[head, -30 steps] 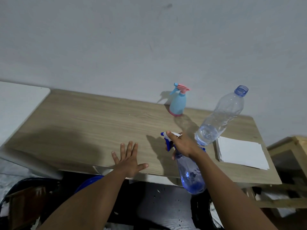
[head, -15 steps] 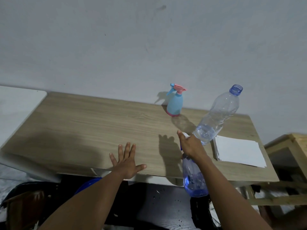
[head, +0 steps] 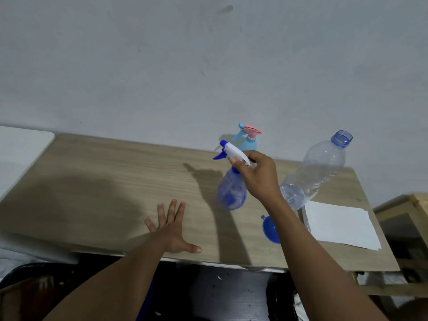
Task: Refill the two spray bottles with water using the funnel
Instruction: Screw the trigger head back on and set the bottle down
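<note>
My right hand (head: 259,177) grips the white and blue spray head of a clear blue spray bottle (head: 231,189), holding it above the middle of the wooden table (head: 104,181). A light blue spray bottle with a pink trigger (head: 249,140) stands at the back by the wall. A blue funnel (head: 269,229) lies on the table, partly hidden by my right forearm. An uncapped clear water bottle (head: 317,172) stands right of it. My left hand (head: 172,230) rests flat on the table near its front edge, fingers spread.
A stack of white paper (head: 340,224) lies at the table's right end. A grey wall (head: 208,66) rises directly behind the table. A wooden shelf (head: 407,218) stands to the right, and a white surface (head: 18,149) adjoins the left side. Dark floor lies below the front edge.
My right hand has lifted the clear blue spray bottle from below the table's front edge up over the tabletop. The funnel has come into view. My left hand stays flat.
</note>
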`<action>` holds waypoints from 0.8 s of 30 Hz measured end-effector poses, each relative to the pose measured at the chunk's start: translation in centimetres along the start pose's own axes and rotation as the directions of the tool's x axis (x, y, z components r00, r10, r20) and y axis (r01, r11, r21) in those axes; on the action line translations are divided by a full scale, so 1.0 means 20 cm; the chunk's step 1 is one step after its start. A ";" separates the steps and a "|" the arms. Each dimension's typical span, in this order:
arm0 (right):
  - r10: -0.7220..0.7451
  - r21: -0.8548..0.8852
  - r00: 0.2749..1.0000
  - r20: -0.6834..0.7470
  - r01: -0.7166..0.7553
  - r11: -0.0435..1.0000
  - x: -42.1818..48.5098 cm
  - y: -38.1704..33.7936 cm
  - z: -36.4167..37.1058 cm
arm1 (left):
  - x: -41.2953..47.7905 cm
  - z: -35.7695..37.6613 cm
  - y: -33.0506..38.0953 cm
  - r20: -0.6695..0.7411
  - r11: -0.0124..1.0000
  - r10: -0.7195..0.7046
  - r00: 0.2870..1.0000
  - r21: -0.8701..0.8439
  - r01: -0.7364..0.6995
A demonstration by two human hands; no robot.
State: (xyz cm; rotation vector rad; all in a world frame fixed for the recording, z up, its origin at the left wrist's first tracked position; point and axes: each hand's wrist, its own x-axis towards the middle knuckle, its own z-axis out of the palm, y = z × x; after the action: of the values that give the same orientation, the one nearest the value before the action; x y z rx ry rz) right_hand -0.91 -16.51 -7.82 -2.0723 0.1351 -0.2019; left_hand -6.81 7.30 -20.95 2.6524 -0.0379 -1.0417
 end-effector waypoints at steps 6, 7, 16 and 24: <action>-0.089 -0.144 0.994 0.058 0.096 0.985 0.33 -0.08 0.17 | 0.04 -0.02 -0.01 0.033 1.000 0.013 0.999 -0.005 -0.013; -0.089 -0.183 0.994 0.069 0.101 0.978 0.39 -0.09 0.20 | 0.05 -0.03 -0.01 0.034 1.000 0.012 0.999 -0.003 -0.012; -0.040 -0.244 0.996 0.084 0.059 0.968 0.66 -0.08 0.41 | 0.07 -0.04 -0.01 0.016 1.000 0.013 1.000 -0.012 -0.013; 0.008 -0.265 0.995 0.101 0.019 0.964 0.71 -0.08 0.43 | 0.07 -0.05 0.00 0.006 1.000 -0.014 1.000 0.003 0.013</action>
State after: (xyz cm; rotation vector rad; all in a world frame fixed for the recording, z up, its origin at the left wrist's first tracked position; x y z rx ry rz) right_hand 14.74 -10.94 -9.31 -2.3454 0.0981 -0.0849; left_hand -5.16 7.27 -21.18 2.6555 -0.0229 -1.0551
